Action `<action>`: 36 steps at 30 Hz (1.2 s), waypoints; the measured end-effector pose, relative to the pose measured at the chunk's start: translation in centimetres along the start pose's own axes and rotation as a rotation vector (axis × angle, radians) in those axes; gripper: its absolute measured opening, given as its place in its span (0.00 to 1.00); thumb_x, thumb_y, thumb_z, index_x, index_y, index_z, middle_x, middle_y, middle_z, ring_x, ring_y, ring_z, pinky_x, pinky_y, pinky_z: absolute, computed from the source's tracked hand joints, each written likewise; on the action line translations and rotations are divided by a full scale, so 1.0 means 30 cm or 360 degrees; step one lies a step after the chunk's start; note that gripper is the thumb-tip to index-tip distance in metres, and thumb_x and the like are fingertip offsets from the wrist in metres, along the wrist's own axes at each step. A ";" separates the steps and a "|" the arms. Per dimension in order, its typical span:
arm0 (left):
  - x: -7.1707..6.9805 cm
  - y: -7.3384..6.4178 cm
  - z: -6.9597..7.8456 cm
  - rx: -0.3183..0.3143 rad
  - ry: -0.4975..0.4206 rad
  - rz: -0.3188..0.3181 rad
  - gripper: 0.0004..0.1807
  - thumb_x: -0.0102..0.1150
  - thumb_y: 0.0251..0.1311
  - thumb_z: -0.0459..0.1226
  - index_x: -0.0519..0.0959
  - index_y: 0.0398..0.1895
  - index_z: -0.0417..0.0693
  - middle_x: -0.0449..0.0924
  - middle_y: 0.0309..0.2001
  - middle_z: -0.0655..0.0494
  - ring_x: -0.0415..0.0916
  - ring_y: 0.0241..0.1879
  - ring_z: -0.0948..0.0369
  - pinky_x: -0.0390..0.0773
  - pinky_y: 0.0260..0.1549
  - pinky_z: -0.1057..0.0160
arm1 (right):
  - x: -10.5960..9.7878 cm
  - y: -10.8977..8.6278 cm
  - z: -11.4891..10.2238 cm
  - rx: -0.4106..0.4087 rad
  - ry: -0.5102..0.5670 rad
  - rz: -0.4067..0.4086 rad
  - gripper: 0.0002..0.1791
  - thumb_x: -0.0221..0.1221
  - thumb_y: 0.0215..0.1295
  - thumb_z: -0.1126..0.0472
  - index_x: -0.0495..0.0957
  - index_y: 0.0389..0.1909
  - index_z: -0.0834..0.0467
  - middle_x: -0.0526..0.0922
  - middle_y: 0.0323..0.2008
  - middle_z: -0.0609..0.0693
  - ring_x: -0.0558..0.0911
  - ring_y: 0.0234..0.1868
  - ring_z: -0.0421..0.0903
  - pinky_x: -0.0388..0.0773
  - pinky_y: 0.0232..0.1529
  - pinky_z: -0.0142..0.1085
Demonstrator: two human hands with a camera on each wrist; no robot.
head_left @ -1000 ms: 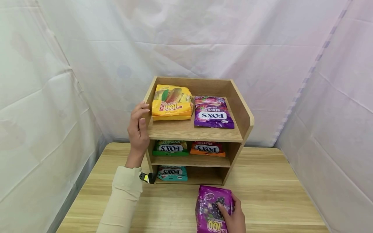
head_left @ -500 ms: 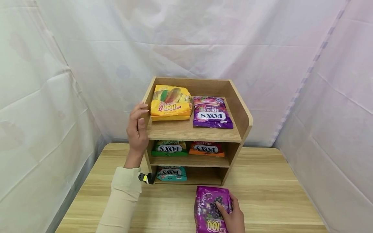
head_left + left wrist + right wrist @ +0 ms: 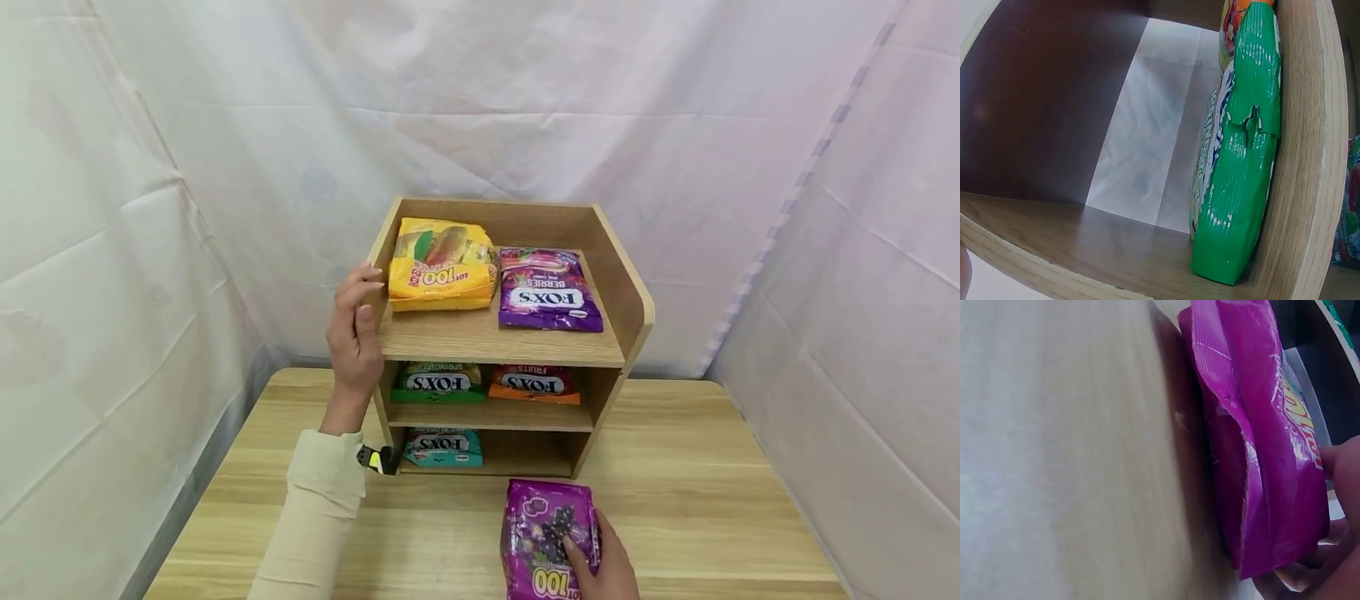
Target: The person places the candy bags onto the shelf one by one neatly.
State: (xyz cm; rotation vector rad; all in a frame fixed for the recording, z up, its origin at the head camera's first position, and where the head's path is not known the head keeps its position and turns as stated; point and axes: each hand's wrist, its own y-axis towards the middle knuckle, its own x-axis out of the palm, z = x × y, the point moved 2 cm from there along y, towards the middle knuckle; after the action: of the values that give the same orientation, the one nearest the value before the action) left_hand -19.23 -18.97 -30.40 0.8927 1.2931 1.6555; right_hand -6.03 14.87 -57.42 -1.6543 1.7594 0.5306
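Observation:
My right hand [image 3: 606,560] grips a purple grape candy bag [image 3: 534,529] by its right side, thumb on the front. In the right wrist view the bag [image 3: 1266,437] is low over the table; whether it touches is unclear. Against the left side panel of a small wooden shelf [image 3: 495,342] rests my left hand [image 3: 354,337], fingertips at the panel's edge. On the shelf's top lie a yellow candy bag [image 3: 442,267] and a purple Fox's berries bag [image 3: 549,290]. The middle level holds a green Fox's bag [image 3: 438,383] and an orange-red one [image 3: 535,385].
A teal Fox's bag [image 3: 444,448] lies on the left of the bottom level, with bare shelf board to its right. The shelf stands on a light wooden table [image 3: 697,483]. White cloth walls [image 3: 525,100] surround the table on the back and both sides.
The right thumb has shifted slightly right and down on the purple grape candy bag. The bag stays in nearly the same place, and the left hand keeps its spot at the shelf.

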 end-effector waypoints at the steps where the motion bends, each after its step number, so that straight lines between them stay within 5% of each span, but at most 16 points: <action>1: -0.001 0.001 0.001 0.0000 0.0003 0.0002 0.24 0.40 0.75 0.42 0.70 0.42 0.23 0.71 0.46 0.26 0.65 0.55 0.31 0.61 0.62 0.42 | -0.001 -0.002 -0.001 0.0002 0.0007 -0.0009 0.51 0.57 0.60 0.34 0.54 0.68 0.70 0.68 0.59 0.72 0.70 0.58 0.68 0.66 0.58 0.60; 9: -0.001 0.003 0.006 -0.0009 -0.0002 0.0004 0.24 0.40 0.75 0.42 0.70 0.42 0.23 0.71 0.46 0.26 0.65 0.55 0.32 0.61 0.62 0.42 | 0.021 -0.010 0.007 -0.0126 0.0022 0.0087 0.51 0.64 0.56 0.40 0.55 0.67 0.71 0.73 0.51 0.69 0.75 0.51 0.64 0.71 0.53 0.59; 16: 0.001 0.000 0.004 -0.0001 -0.0026 0.0005 0.23 0.40 0.75 0.41 0.70 0.41 0.23 0.71 0.46 0.25 0.65 0.54 0.31 0.60 0.62 0.41 | 0.042 -0.017 0.009 0.0008 0.0146 0.0219 0.52 0.67 0.53 0.41 0.57 0.67 0.71 0.73 0.53 0.72 0.77 0.50 0.64 0.72 0.53 0.57; 30: -0.003 0.001 0.005 -0.0022 -0.0005 -0.0001 0.23 0.39 0.75 0.41 0.70 0.42 0.23 0.71 0.47 0.25 0.65 0.56 0.32 0.60 0.63 0.42 | 0.059 -0.033 -0.004 -0.0068 0.0243 0.0380 0.42 0.68 0.55 0.48 0.64 0.64 0.67 0.77 0.48 0.67 0.79 0.46 0.61 0.74 0.48 0.56; 36: -0.003 0.001 0.006 -0.0031 0.0004 -0.0002 0.23 0.39 0.75 0.41 0.70 0.42 0.23 0.71 0.47 0.25 0.65 0.56 0.32 0.60 0.63 0.43 | 0.053 -0.045 -0.013 -0.0017 0.0178 0.0446 0.38 0.68 0.54 0.47 0.69 0.62 0.62 0.81 0.38 0.64 0.81 0.35 0.55 0.77 0.37 0.51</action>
State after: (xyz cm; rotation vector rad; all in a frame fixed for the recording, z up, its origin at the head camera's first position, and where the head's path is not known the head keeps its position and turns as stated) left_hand -19.02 -19.00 -30.35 0.8781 1.2769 1.6659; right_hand -4.75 13.30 -58.05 -1.4772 2.0902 0.5829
